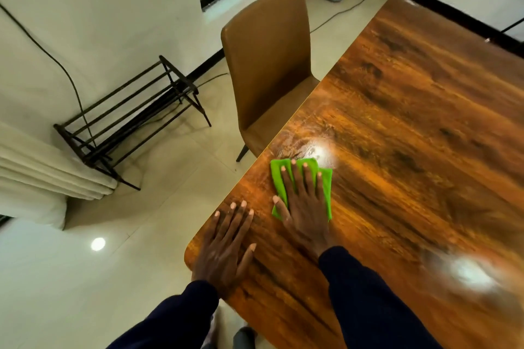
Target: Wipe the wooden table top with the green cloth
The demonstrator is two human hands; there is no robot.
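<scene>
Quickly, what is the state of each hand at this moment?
Left hand: open, flat on the wooden table top, holding nothing.
Right hand: open, fingers straight, pressing the green cloth onto the table top.

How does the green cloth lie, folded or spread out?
Folded: the green cloth shows overlapping layers at its far edge under the flat right hand.

The folded soft cloth is bright green. The shiny wooden table top is orange-brown with dark streaks. The padded chair is tan.
</scene>
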